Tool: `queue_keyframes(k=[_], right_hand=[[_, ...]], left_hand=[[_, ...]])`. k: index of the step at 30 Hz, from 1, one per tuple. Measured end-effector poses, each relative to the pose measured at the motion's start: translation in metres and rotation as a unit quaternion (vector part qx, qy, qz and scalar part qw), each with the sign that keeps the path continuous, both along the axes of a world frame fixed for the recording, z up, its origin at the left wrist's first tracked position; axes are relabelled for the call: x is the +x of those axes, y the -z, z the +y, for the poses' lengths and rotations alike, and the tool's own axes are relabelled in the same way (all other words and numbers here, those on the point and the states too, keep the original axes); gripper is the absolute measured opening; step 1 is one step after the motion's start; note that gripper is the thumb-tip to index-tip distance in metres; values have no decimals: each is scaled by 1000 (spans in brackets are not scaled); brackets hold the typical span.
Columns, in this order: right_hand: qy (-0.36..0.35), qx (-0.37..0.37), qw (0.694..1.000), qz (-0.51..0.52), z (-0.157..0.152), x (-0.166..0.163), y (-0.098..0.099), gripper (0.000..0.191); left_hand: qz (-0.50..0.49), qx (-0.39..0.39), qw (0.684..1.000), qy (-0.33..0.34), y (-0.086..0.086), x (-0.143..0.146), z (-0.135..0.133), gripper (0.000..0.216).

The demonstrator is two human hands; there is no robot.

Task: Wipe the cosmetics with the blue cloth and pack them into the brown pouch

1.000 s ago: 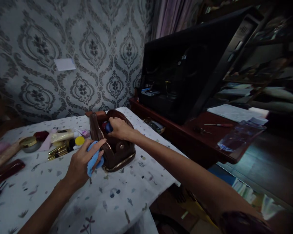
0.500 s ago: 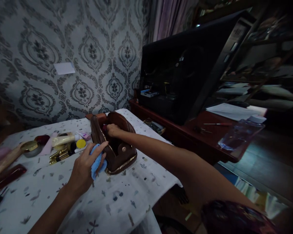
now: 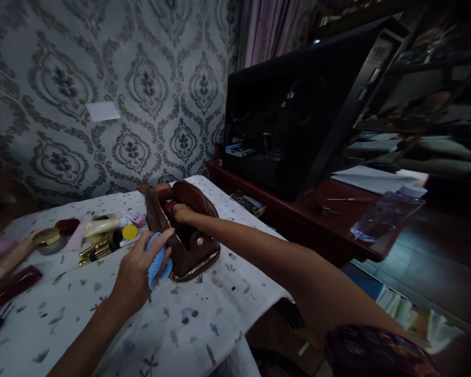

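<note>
1. Your right hand (image 3: 183, 213) had gone deeper into the brown bag (image 3: 194, 264) than a second earlier, when a dark blue thing showed at its fingers at the mouth.
2. Of your two hands, the right was bent inside the bag, its fingertips hidden; you could not tell how far it was open or whether it held anything.
3. Your left hand (image 3: 139, 259) was curled around a blue cloth (image 3: 154, 269), its forefinger reaching to the bag's zipped edge.
4. The bag stood unzipped on the table (image 3: 188, 340), under its printed white cover, with a red thing (image 3: 169, 206) visible inside, just beside your right hand.
5. Left of the bag lay a yellow disc (image 3: 130, 232), a cream tube (image 3: 102, 226), gold tubes (image 3: 96, 251) and a gold-lidded jar (image 3: 49, 242).
6. To the right, a clear bottle (image 3: 388, 214) and a screwdriver (image 3: 353, 199) lay on the dark red wooden desktop (image 3: 329, 230).
</note>
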State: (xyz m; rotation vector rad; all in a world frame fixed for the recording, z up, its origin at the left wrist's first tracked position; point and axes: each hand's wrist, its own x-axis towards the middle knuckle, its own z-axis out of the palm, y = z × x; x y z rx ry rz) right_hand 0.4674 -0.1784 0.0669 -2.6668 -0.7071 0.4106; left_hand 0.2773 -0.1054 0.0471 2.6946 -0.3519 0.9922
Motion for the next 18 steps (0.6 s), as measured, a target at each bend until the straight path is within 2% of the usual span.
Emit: queue_keyframes(k=[6, 14, 18], right_hand=[[11, 15, 1000, 16, 0, -3, 1, 42], [51, 10, 997, 53, 5, -1, -1, 31], [72, 54, 995, 37, 3, -5, -11, 41]], left_hand=[[6, -4, 1000, 4, 0, 0, 0, 34], [-3, 22, 1000, -6, 3, 1, 2, 36], [-5, 24, 1000, -2, 4, 1, 3, 36]])
